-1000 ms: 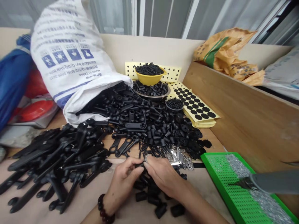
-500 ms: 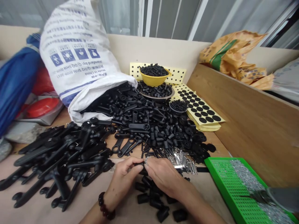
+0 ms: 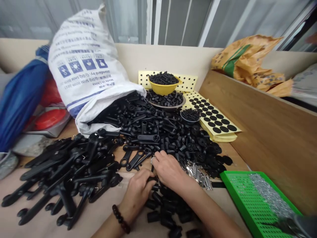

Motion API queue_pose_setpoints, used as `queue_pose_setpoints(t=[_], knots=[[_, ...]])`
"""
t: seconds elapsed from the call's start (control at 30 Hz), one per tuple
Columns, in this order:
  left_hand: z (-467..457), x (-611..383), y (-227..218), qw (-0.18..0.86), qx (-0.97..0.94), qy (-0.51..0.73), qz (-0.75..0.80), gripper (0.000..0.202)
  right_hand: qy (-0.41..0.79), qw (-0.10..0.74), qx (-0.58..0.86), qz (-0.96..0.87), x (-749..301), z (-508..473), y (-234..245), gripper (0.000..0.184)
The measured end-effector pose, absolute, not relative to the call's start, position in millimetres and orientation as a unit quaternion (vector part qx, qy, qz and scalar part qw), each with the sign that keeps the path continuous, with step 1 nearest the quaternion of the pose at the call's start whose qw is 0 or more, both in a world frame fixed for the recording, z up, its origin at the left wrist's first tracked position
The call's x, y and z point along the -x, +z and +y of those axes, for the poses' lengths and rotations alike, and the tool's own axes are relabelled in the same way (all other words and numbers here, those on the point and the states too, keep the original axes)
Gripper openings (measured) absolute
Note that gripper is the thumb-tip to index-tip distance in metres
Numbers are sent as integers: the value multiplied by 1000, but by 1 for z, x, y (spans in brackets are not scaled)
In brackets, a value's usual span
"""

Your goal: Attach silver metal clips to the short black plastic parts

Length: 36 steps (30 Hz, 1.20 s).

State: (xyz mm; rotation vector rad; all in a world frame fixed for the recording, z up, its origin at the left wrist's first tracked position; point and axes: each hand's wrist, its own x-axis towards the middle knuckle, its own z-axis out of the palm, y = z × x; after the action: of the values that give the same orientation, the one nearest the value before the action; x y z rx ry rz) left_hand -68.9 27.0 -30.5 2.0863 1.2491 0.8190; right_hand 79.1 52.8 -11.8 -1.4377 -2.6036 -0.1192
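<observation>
Well, the left hand (image 3: 137, 195), with a dark bead bracelet (image 3: 121, 218), curls down among short black plastic cylinders (image 3: 168, 206) on the worktop (image 3: 237, 162), and I cannot tell if its grip is holding one. The right hand (image 3: 168, 172) is half open, and its fingers (image 3: 160, 158) rest on the front edge of a wide heap of mixed black plastic parts (image 3: 158, 138). Almost all parts lie loose and not joined, and I see no finished piece among them. Silver metal clips (image 3: 199, 175) lie just beside the right hand. To the left is a pile of long black plastic handles (image 3: 69, 172). Behind, a white woven sack (image 3: 91, 72) spills more parts, and a yellow plastic bowl (image 3: 163, 86) holds small black pieces.
</observation>
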Motion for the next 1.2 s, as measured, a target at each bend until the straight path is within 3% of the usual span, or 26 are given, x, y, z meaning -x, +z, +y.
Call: queue_pose_setpoints(t=[0.3, 0.47, 0.67, 0.87, 1.0, 1.2], knots=[[30, 75, -19, 204, -817, 283, 460, 20, -12, 127, 483, -866, -83, 58, -20, 15], [61, 75, -4, 52, -831, 134, 537, 29, 52, 201, 502, -840, -99, 55, -21, 11], [99, 68, -5, 44, -844, 78, 529, 29, 182, 331, 516, -768, -109, 49, -24, 15], [103, 73, 10, 80, -844, 132, 513, 15, 361, 458, 507, -635, -117, 45, -19, 10], [83, 67, 23, 128, -828, 190, 512, 10, 491, 547, 449, -508, -117, 38, -10, 18], [40, 42, 16, 407, -734, 293, 458, 6, 504, 633, 406, -423, -113, 24, 1, 19]])
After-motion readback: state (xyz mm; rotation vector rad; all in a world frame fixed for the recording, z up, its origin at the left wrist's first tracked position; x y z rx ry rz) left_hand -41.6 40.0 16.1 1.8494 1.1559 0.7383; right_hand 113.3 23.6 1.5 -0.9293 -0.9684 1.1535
